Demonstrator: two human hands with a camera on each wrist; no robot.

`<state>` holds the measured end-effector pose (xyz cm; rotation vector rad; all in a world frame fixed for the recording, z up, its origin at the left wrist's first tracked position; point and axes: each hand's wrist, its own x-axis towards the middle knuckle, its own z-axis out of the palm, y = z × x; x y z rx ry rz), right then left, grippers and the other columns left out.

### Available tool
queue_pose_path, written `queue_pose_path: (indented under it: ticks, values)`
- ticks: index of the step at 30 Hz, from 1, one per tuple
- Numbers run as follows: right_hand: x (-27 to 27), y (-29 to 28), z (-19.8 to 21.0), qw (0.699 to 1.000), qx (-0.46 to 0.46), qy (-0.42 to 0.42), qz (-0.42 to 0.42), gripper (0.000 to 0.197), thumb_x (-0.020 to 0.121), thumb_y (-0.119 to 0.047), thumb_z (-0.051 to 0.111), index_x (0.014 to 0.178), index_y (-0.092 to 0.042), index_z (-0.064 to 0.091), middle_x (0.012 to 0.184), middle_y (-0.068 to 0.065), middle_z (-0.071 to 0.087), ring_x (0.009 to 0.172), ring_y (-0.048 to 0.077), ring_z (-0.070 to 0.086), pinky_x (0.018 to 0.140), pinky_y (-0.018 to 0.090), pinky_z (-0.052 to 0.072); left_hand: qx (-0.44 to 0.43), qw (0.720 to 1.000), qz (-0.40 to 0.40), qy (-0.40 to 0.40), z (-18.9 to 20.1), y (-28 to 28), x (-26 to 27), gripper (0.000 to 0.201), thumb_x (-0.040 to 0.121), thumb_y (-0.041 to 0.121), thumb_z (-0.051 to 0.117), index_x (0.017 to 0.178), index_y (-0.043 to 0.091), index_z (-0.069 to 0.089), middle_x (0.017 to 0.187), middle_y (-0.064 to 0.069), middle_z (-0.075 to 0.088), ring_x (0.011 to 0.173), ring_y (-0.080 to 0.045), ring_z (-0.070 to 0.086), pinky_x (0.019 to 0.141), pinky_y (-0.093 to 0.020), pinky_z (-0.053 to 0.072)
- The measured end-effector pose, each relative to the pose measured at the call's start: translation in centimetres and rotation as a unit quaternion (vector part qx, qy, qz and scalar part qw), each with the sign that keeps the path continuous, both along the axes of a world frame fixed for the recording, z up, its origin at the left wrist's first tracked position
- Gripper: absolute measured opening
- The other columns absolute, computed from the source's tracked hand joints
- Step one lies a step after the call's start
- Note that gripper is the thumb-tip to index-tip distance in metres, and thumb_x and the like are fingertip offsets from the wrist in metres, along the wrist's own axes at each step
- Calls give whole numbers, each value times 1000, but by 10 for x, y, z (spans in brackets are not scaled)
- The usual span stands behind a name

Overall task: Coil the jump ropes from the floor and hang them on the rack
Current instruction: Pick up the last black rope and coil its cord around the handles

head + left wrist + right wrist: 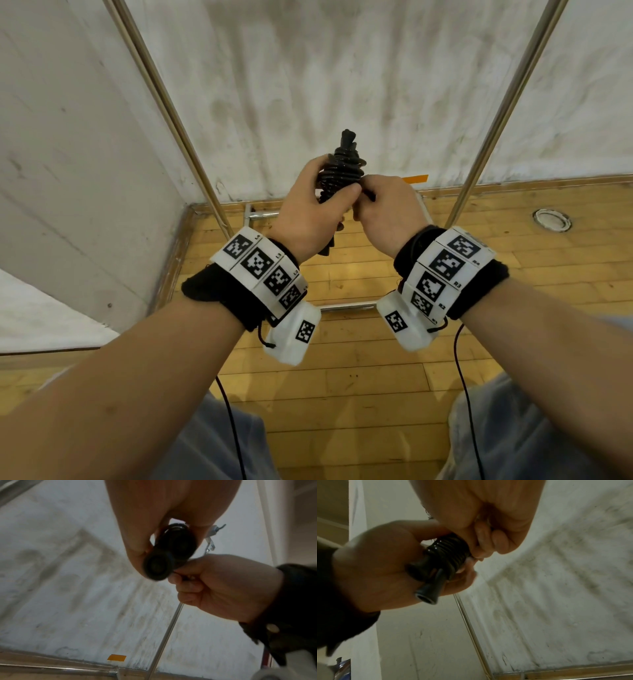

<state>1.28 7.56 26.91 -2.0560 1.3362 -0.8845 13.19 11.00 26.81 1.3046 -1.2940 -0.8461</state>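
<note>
Coiled black rope (342, 168) held upright between both hands, above the floor (359, 377).
Long axis near vertical, handles below; glossy turns wound tight. Left hand (308, 212) wraps the bundle; right hand (387, 209) pinches its cord.

Both forearms extend forward, bare, wrists banded, raised at mid-height. Left hand (310, 212) stands with fingers (317, 168) and thumb curled round the jump rope (340, 168). Right hand (388, 212), touching the left at the thumbs, has fingers (500, 540) curled tight, pinching a rope strand just beside the left fingers.
</note>
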Motion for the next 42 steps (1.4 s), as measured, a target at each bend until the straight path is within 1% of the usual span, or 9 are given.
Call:
queue_pose_path:
  ticks: [6,9,14,18,21,26,31,36,42]
  values:
    - [3,-2,-2,997,48,-66,-17,11,87,-27,62,85,-16,65,74,-3,64,63,7,56,54,16,38,-5,996,92,10,-1,-7,3,29,93,25,59,110,14,39,77,3,58,55,-3,59,47,-21,50]
    - [4,-1,0,984,99,-148,-26,10,85,-17,65,76,-18,61,68,0,65,53,8,61,57,27,52,-5,992,124,18,-2,-9,3,35,90,24,64,105,12,34,80,0,58,55,-8,59,48,-24,51]
    - [9,3,0,987,60,-146,-15,14,86,-10,61,96,-10,71,85,5,71,76,18,68,80,39,55,-16,987,156,25,-3,-10,4,38,89,24,64,101,15,29,88,-4,61,51,-8,64,49,-23,50]
    - [11,3,2,983,44,-174,-40,8,83,-13,66,89,-11,71,81,4,71,76,19,68,79,39,56,-42,987,158,1,-3,-9,4,34,88,23,66,95,18,33,86,4,55,59,-19,68,50,-29,52]
    - [12,5,5,978,38,-204,-39,5,82,-12,67,80,-16,70,77,2,70,72,17,68,76,39,57,-63,982,175,-15,-2,-7,4,33,83,25,70,90,24,38,90,3,52,77,-35,67,64,-47,56]
    - [14,8,6,973,57,-225,10,14,86,-6,61,91,-14,72,79,-2,71,75,14,69,79,35,57,-75,974,197,-80,-2,-7,10,31,82,34,69,92,29,40,81,11,55,73,-17,65,62,-40,56]
    - [9,5,10,959,84,-270,15,10,84,-5,65,90,-10,71,73,-2,69,66,7,69,68,20,56,-87,972,137,-167,-2,-4,16,28,86,39,59,99,28,37,89,1,60,73,-22,66,63,-47,56]
    - [10,5,10,951,101,-293,11,9,81,-5,68,86,-11,73,76,3,71,73,17,71,75,31,58,-88,977,79,-178,-4,-1,13,21,85,26,46,99,27,31,100,-12,57,80,-27,59,69,-48,52]
    - [12,5,6,967,89,-236,22,20,88,-3,58,105,-6,70,85,0,70,79,12,69,82,31,56,-70,982,129,-122,-1,-8,13,22,90,14,50,93,31,36,83,2,60,72,-27,63,62,-50,55]
